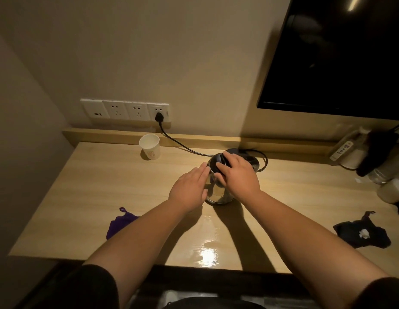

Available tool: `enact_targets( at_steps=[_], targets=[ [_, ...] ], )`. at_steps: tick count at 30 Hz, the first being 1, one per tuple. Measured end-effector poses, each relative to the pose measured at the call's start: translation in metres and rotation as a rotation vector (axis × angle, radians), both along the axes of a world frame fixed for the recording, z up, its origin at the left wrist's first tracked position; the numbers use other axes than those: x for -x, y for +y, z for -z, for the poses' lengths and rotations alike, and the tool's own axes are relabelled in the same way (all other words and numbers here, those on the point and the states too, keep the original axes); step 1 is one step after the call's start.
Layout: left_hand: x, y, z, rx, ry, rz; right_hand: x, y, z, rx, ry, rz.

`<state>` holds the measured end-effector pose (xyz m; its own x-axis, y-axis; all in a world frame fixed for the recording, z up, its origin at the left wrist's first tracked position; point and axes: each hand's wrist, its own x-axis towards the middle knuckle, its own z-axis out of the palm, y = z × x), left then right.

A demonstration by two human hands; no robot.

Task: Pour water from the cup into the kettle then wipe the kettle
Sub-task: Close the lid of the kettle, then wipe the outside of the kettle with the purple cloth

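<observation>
On the pale wood-grain desk (100, 197), mid-scene, the steel kettle (221, 195) stands upright, long axis vertical, its shiny rounded body capped by a black lid. The right hand (238, 175) lies flat on the lid, fingers spread, clamping nothing; the left hand (189, 188) presses open-palmed against the kettle's left side. Far left, a white paper cup (150, 146) stands upright, seemingly empty. A crumpled purple cloth (120, 224) lies near left.

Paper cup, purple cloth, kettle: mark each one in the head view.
paper cup (150, 146): head view, on its white side wall.
purple cloth (120, 224): head view, on the middle of the fabric.
kettle (219, 196): head view, on the shiny steel body between the hands.
</observation>
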<state>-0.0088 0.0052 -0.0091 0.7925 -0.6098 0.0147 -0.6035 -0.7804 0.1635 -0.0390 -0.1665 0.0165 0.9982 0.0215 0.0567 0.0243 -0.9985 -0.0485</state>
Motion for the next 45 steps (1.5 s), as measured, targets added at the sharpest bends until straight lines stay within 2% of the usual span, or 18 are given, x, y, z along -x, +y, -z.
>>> enact_targets(
  at_steps=[16,24,32,38,45],
  targets=[
    [-0.002,0.002,-0.002,-0.006,0.059,0.024,0.008,0.003,0.008,-0.029,-0.001,0.024],
    [0.003,0.022,-0.009,-0.041,0.032,-0.011,0.013,0.009,0.005,-0.049,0.029,0.02],
    [0.017,0.073,0.0,-0.158,0.024,-0.014,0.035,0.039,0.001,0.006,-0.042,-0.129],
    [0.036,0.114,0.014,-0.232,0.074,-0.065,0.054,0.075,0.028,-0.045,0.06,-0.291],
    [0.049,0.167,0.03,-0.237,0.173,-0.163,0.072,0.109,0.06,-0.047,0.294,-0.336]
  ],
)
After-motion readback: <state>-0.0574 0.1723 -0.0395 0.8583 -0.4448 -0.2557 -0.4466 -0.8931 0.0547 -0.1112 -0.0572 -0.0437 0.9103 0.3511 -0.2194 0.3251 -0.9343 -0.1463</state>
